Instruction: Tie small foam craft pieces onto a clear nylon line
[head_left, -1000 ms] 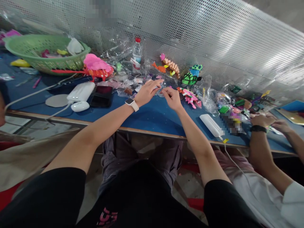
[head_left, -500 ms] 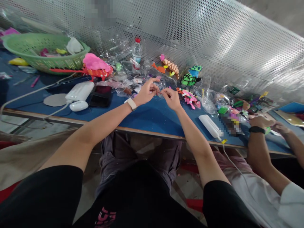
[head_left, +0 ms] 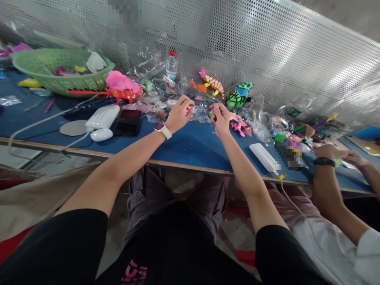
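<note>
My left hand [head_left: 179, 114], with a white watch on the wrist, is curled over the blue table [head_left: 192, 144]; its fingers pinch a small pink piece and the edge of a clear plastic bag [head_left: 202, 113]. My right hand [head_left: 221, 117] is closed in a pinch a little to the right, holding the bag's other side. Both hands hover just above the tabletop in front of a heap of clear wrappers. A pink toy figure [head_left: 239, 122] lies right beside my right hand.
A green basket [head_left: 59, 71] sits far left, with a pink and red toy [head_left: 123, 85], a white power bank [head_left: 102, 116], a phone [head_left: 128, 122] and a water bottle [head_left: 171, 67] nearby. A green turtle toy [head_left: 237, 97] stands by the perforated wall. Another person's hands [head_left: 335, 154] work at right.
My hands have drawn slightly apart and lifted a little; the left fingers, stretched out a second ago, have curled into a pinch. The person at right shifted their hands slightly.
</note>
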`<state>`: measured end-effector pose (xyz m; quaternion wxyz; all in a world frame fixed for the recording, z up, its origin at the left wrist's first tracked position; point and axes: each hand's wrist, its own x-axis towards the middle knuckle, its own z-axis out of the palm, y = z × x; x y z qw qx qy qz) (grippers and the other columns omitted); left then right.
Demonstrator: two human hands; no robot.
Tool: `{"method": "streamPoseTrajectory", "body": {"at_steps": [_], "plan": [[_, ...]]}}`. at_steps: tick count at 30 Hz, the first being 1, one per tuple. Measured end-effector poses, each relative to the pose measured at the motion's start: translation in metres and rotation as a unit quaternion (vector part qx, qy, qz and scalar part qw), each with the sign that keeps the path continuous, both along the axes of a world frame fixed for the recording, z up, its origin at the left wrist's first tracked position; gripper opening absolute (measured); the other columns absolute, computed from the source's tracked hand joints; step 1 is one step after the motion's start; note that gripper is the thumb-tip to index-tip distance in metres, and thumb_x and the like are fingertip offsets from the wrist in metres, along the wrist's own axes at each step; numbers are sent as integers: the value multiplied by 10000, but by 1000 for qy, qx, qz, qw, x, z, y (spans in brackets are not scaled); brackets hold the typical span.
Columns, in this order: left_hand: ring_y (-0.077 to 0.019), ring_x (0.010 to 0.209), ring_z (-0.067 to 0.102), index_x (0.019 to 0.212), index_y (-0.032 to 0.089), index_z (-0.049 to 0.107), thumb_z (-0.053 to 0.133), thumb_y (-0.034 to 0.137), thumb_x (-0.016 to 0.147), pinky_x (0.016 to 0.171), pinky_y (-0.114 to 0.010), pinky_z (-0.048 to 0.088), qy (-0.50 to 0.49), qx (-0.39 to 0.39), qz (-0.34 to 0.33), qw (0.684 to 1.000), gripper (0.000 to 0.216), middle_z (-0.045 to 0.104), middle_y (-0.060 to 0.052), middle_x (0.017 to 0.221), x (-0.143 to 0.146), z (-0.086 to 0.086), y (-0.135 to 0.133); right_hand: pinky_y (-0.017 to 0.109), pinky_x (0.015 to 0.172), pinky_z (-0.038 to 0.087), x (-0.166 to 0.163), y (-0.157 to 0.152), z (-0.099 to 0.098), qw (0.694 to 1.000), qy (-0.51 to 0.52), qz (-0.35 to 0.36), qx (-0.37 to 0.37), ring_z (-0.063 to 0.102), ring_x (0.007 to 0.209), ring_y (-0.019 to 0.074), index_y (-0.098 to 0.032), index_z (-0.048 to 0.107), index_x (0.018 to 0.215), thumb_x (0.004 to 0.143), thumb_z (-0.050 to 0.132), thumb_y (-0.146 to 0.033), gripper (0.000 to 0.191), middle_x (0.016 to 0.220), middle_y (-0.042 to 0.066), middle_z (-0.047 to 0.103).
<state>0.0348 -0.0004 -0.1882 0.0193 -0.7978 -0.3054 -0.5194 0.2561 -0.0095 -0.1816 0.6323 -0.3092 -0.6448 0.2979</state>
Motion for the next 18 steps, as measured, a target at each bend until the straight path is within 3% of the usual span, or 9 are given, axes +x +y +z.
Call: {"method": "streamPoseTrajectory", "body": {"at_steps": [6, 9, 15, 18], "plan": [[-333, 1208, 716, 1566, 195, 614, 469, 395, 1170, 1119, -528, 586, 55, -35, 6, 998, 468, 718, -180, 1272, 3, -3, -2, 291, 424, 250, -4, -1, -1, 999, 0, 39, -19, 262, 451, 97, -294, 640, 1020, 953, 624, -915, 625, 658, -91, 358], [-346, 1258, 699, 1506, 192, 669, 518, 325, 1134, 1138, -555, 573, 66, -49, 14, 997, 422, 710, -195, 1328, 2, -5, 1, 296, 420, 252, -5, -2, -1, 999, -19, 25, -22, 254, 454, 101, -297, 631, 1020, 951, 573, -952, 661, 657, -89, 364], [-289, 1041, 769, 1264, 173, 775, 692, 257, 1047, 1044, -519, 617, 69, -115, -42, 990, 248, 758, -154, 1184, 6, -11, 6, 277, 405, 244, -7, -2, -3, 1000, -9, 9, 5, 260, 447, 99, -290, 637, 1014, 968, 585, -928, 641, 626, -100, 344], [-250, 980, 778, 1247, 184, 789, 742, 237, 1011, 982, -466, 640, 62, -134, -76, 986, 247, 801, -131, 1146, 10, -14, 7, 268, 398, 232, -7, -2, -4, 999, 18, 24, 23, 254, 438, 91, -287, 629, 990, 969, 646, -885, 598, 620, -106, 341]]}}
